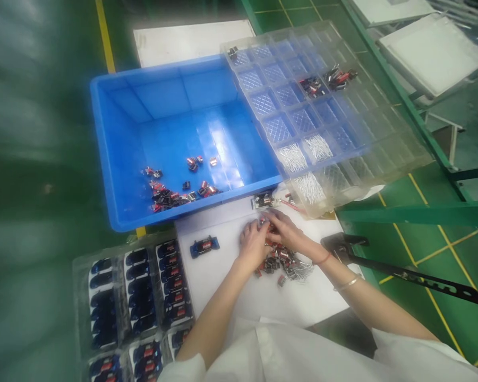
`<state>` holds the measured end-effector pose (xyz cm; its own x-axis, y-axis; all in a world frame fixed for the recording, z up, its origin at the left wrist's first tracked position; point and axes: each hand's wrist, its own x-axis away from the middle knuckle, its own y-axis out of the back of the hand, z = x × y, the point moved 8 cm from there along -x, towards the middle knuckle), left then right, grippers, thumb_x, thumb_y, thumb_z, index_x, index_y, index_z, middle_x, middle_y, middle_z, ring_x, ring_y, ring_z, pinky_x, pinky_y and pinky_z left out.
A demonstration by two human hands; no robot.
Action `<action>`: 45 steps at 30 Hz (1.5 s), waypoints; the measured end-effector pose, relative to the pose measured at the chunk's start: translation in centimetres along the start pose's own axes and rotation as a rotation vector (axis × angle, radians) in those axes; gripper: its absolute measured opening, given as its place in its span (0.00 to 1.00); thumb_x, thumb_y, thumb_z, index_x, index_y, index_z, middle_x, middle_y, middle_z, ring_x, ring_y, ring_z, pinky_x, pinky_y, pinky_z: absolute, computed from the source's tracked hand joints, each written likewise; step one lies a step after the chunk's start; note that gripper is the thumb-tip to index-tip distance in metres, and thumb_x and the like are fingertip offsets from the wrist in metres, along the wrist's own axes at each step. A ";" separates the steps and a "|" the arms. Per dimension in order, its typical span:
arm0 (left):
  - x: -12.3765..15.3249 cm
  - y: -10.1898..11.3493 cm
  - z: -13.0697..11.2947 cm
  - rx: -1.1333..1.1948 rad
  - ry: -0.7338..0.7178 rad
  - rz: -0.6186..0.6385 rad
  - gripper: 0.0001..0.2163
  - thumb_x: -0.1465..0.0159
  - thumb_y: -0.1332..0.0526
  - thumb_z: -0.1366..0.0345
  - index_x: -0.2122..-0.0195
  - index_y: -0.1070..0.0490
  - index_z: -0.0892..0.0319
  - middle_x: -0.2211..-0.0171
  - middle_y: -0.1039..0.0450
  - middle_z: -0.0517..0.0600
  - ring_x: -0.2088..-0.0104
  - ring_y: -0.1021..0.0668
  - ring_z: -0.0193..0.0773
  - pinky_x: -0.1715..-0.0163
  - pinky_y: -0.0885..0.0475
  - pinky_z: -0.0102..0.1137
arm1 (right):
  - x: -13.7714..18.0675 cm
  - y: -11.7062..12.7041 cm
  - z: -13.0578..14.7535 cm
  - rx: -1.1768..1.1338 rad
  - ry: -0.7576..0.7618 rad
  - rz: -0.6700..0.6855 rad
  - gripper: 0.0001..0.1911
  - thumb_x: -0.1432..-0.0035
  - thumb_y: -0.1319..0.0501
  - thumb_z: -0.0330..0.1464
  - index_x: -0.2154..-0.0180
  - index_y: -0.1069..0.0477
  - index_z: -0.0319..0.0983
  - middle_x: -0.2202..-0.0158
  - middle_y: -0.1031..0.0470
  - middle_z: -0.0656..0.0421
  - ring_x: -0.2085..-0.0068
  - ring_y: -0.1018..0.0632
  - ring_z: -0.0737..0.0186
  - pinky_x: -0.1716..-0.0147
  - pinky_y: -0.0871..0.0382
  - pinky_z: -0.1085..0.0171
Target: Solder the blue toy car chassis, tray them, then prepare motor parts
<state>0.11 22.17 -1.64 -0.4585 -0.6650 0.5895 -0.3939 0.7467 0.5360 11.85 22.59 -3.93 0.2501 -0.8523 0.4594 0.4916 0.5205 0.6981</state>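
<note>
My left hand (255,242) and my right hand (286,232) meet above the white work surface (219,286), fingers curled inward and almost touching. Between the fingertips a small red-and-silver part (262,220) shows, mostly covered by my fingers. Just below my hands lies a loose pile of small red and black parts (279,259), with thin silver pins (300,269) at its right side. To the left, apart from my hands, rests a blue toy car body (205,246) with a red and black piece in it. Beyond my right hand is a small metal-and-black assembly (264,200).
A blue bin (103,154) holding scattered red and black parts stands ahead. A clear compartment tray (382,116) overlaps its right side, with white pins (316,147) in several cells. Trays of blue car bodies (137,286) sit at left. A black metal bar (418,276) extends rightward.
</note>
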 end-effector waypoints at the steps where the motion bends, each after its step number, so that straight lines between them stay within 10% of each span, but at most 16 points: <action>1: 0.1 -0.2 0.3 0.010 -0.014 -0.006 0.37 0.42 0.32 0.69 0.33 0.44 0.52 0.31 0.47 0.61 0.31 0.43 0.61 0.37 0.40 0.53 | -0.1 0.0 0.2 0.005 0.022 0.015 0.32 0.40 0.38 0.39 0.35 0.39 0.43 0.35 0.40 0.43 0.34 0.36 0.42 0.38 0.39 0.45; 10: 0.6 -1.1 3.6 0.296 -0.253 -0.237 0.31 0.37 0.36 0.61 0.34 0.44 0.53 0.35 0.37 0.58 0.34 0.35 0.51 0.35 0.40 0.51 | -0.1 0.3 0.3 0.063 0.102 0.104 0.28 0.39 0.38 0.43 0.39 0.34 0.43 0.38 0.34 0.46 0.38 0.30 0.47 0.41 0.33 0.51; 22: 1.3 -1.6 4.3 0.027 -0.252 -0.444 0.29 0.35 0.38 0.55 0.35 0.41 0.54 0.35 0.37 0.60 0.34 0.36 0.58 0.40 0.36 0.56 | -0.4 -0.1 -0.6 0.243 0.033 -0.091 0.30 0.38 0.42 0.48 0.40 0.36 0.39 0.38 0.35 0.39 0.38 0.31 0.38 0.46 0.31 0.41; 32: 1.5 -2.0 3.2 0.010 -0.314 -0.521 0.32 0.39 0.34 0.49 0.37 0.38 0.58 0.38 0.35 0.64 0.37 0.33 0.62 0.43 0.32 0.57 | 0.7 7.8 15.7 0.092 0.427 -0.295 0.17 0.30 0.48 0.40 0.45 0.30 0.42 0.46 0.24 0.50 0.45 0.23 0.53 0.47 0.26 0.51; 38: 6.4 -2.1 5.7 0.029 -0.397 -0.828 0.20 0.32 0.42 0.61 0.41 0.35 0.61 0.44 0.29 0.63 0.41 0.28 0.52 0.46 0.27 0.49 | -8.8 12.4 23.6 0.019 0.616 -0.251 0.18 0.32 0.45 0.37 0.44 0.30 0.39 0.48 0.24 0.49 0.48 0.23 0.54 0.47 0.26 0.51; 45: 9.6 -2.1 8.1 -0.071 -0.337 -1.071 0.13 0.33 0.47 0.72 0.50 0.29 0.61 0.53 0.23 0.59 0.48 0.22 0.46 0.52 0.22 0.42 | -22.3 7.4 23.4 0.509 0.394 0.071 0.31 0.34 0.43 0.32 0.32 0.46 0.38 0.39 0.36 0.41 0.49 0.23 0.51 0.45 0.32 0.52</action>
<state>-9.92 14.29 -2.03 -0.1070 -0.9176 -0.3829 -0.6722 -0.2171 0.7079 -9.60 46.61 3.85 0.6023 -0.7195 0.3459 0.0295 0.4530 0.8910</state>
